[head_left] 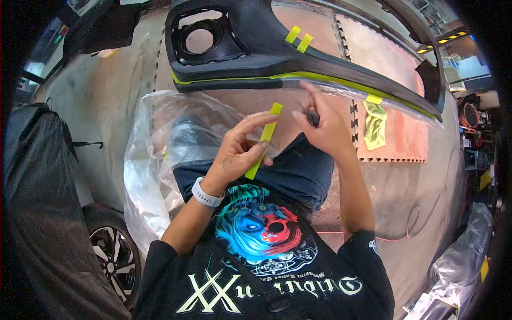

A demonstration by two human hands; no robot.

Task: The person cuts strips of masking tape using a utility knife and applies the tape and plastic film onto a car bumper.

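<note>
My left hand (240, 146) pinches a strip of yellow-green masking tape (269, 130) between thumb and fingers, in front of my lap. In my right hand (326, 128) a small dark object (313, 118) is tucked in the curled fingers; its kind cannot be made out. The right index finger stretches toward the lower edge of a black car bumper (256, 58). A yellow-green tape line (309, 74) runs along that edge, with clear plastic film (341, 89) hanging below part of it. Two short tape pieces (300, 39) stick to the bumper's upper rim.
Crumpled clear plastic sheeting (146, 160) lies at my left leg. A crumpled yellow-green piece (375, 125) hangs below the bumper's right part. Interlocking floor mats (394, 146) lie beneath. A car wheel (114, 261) and dark cover (37, 186) are left; wrapped items (464, 250) stand right.
</note>
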